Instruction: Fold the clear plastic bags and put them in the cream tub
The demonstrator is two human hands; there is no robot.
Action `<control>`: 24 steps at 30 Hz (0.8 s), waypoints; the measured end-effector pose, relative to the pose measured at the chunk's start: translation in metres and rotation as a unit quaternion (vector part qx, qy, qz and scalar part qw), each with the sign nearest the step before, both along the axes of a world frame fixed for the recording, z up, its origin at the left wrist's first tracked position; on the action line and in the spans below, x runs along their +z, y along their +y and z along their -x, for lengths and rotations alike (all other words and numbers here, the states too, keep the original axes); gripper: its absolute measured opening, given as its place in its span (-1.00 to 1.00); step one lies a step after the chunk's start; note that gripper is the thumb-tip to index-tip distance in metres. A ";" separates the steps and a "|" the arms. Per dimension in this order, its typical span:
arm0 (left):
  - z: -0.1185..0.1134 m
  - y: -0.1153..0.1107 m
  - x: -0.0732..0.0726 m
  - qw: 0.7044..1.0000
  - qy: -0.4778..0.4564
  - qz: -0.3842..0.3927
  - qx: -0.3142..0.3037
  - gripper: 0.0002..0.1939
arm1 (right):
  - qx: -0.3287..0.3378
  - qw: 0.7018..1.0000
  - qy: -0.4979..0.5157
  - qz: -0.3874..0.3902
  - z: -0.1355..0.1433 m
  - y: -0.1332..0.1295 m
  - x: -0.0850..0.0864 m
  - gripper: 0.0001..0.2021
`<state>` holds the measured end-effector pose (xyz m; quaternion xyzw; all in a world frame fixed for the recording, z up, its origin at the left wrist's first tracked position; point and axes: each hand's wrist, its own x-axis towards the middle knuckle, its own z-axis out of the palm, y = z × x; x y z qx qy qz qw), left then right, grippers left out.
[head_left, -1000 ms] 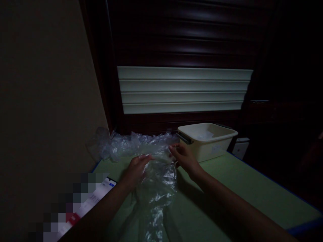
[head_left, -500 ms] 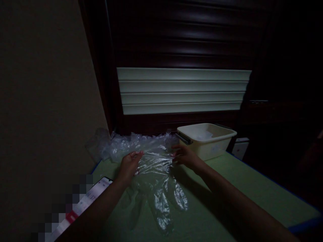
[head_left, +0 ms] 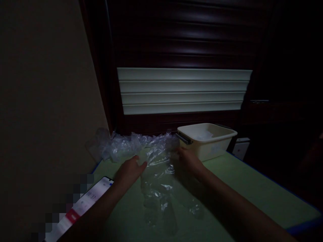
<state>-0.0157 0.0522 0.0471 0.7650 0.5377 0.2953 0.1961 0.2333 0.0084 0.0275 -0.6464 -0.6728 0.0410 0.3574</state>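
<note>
A clear, crinkled plastic glove hangs over the green table top, its fingers spread toward me. My right hand is closed on the glove's upper right edge, beside the cream bin. To the left of the glove, my left hand has its thumb and index finger apart, with nothing visible between them. Behind both hands lies a heap of clear crumpled plastic along the table's back edge.
The cream bin with dark handles stands at the back right, some clear plastic inside. A lit phone is at the left, partly behind my left forearm. The green table has a blue edge. Dark slatted panels rise behind.
My left hand has let go of the glove, its fingers now apart. My right hand has moved slightly right and toward me with the glove, whose fingers have shifted and hang more loosely.
</note>
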 end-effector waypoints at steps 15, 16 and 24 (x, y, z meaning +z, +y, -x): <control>-0.010 -0.015 -0.041 0.936 0.272 -0.100 -0.200 -0.33 | 0.135 0.982 -0.133 0.019 0.060 -0.043 -0.016 -0.49; -0.010 -0.014 -0.041 0.935 0.277 -0.097 -0.198 -0.31 | 0.137 0.981 -0.138 0.023 0.054 -0.048 -0.019 -0.48; -0.012 -0.014 -0.042 0.936 0.284 -0.094 -0.185 -0.23 | 0.097 0.980 -0.166 0.055 -0.010 -0.086 -0.029 -0.50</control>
